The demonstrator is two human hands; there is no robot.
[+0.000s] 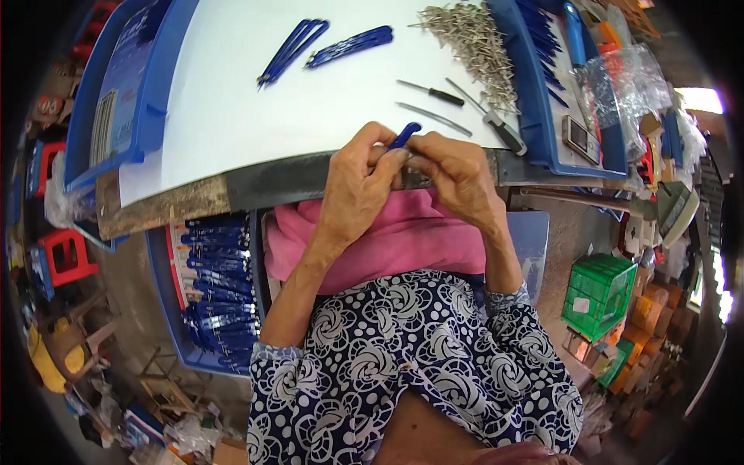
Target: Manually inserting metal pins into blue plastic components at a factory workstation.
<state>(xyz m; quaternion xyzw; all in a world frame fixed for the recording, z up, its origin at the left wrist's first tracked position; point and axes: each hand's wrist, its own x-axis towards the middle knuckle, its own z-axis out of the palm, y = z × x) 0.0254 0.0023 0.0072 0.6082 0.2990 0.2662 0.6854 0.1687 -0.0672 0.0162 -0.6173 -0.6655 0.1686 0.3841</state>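
Observation:
Over the table's front edge, both of my hands are closed around a slim blue piece (405, 135) whose rounded end sticks up between the fingers. My left hand (363, 182) pinches it with thumb and forefinger. From the other side my right hand (459, 172) grips it, fingers curled; its lower part is hidden. Just beyond lie a thin black-handled screwdriver (442, 95), a slender metal tool like tweezers (435, 118) and a larger screwdriver with a grey and black handle (504, 130). Farther back on the white table top (225, 116) rest two small groups of long blue pieces (293, 53).
A heap of small silvery metal parts (473, 46) spreads beside the right blue tray (535, 101), which holds blue pieces and a phone (580, 139). Another blue tray (151, 124) stands left. Below the table, a bin holds many blue pieces (221, 287). Pink cloth (372, 248) covers my lap.

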